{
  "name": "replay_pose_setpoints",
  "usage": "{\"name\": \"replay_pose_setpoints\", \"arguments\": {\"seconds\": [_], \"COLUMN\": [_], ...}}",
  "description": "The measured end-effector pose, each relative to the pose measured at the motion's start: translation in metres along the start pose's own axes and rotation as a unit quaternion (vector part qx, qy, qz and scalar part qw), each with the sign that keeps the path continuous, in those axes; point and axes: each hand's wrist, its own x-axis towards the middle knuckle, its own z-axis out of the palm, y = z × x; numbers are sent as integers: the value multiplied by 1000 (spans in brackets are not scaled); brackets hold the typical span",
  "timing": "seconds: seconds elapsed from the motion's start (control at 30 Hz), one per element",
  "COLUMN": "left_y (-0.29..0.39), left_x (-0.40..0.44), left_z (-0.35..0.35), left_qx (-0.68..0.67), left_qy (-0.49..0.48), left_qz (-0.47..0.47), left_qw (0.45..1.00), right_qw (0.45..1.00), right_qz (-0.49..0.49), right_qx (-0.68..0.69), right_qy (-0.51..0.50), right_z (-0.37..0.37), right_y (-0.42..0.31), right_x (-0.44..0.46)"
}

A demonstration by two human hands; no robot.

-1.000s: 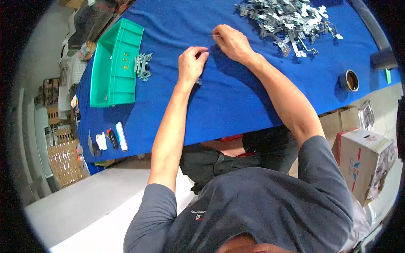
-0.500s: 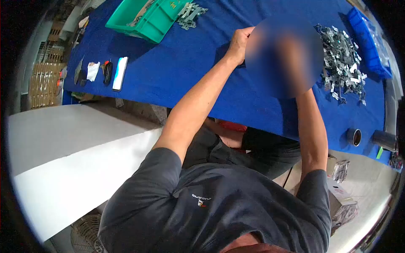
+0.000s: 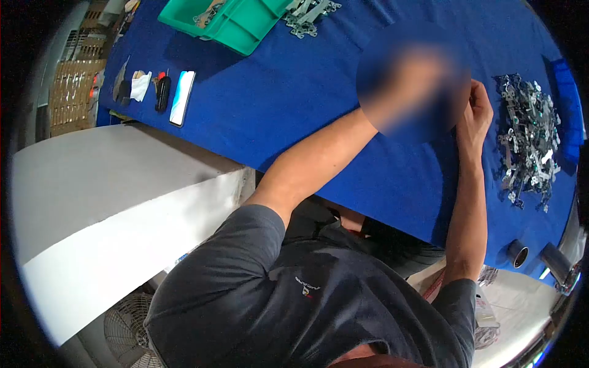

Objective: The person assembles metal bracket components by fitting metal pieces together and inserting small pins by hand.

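Note:
A round blur covers my left hand [image 3: 420, 73], so its fingers and anything in them are hidden. Just right of it, my right hand [image 3: 477, 113] is bent with its fingers drawn together, partly inside the blur; what it holds, if anything, cannot be made out. Both hands are over the blue cloth [image 3: 282, 110]. A large heap of metal brackets [image 3: 531, 141] lies to the right of my right hand. At the top, a small group of similar metal pieces [image 3: 310, 15] sits beside a green bin [image 3: 248, 27].
A phone [image 3: 182, 98], a dark tool [image 3: 162, 92] and a crumpled white paper [image 3: 140, 86] lie on the left of the cloth. A round cup [image 3: 518, 253] and a dark cylinder [image 3: 556, 262] stand at the lower right. A blue tray [image 3: 569, 110] is at the far right edge.
The view has turned, so the bin now sits at the top and the heap farther right. My two hands appear farther right and closer together, and the blur now hides my left hand.

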Motion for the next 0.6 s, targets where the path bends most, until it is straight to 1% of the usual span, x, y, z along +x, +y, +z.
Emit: {"name": "replay_pose_setpoints", "arguments": {"seconds": [0.1, 0.17, 0.33, 0.4, 0.47, 0.5, 0.53, 0.57, 0.6], "left_y": [1, -1, -3, -3, 0, 2, 1, 8, 13], "left_x": [1, 2, 3, 2, 1, 0, -1, -3, -4], "left_z": [1, 1, -1, 0, -3, -2, -1, -3, -3], "left_qx": [15, 23, 39, 37, 13, -28, -47, -41, -31], "left_qy": [-21, -21, -28, -35, -47, -40, -43, -54, -61], "left_qz": [8, 12, 32, 24, 3, -16, -17, -43, -65], "left_qw": [1000, 999, 998, 998, 999, 999, 998, 997, 996], "right_qw": [1000, 1000, 1000, 1000, 999, 999, 999, 1000, 999], "right_qz": [-7, -4, 11, 17, -8, 8, -11, -4, -10], "right_qx": [-14, 1, 22, 12, 35, 39, 49, 29, 46], "right_qy": [1, -18, -10, -4, -4, -3, 3, 4, 3], "right_z": [0, -1, -1, 0, -1, -1, -1, -3, -3], "right_y": [-3, 0, -1, 1, 5, -2, -10, -7, -5], "right_x": [-1, -2, -2, -5, -5, -7, -10, -12, -13]}}
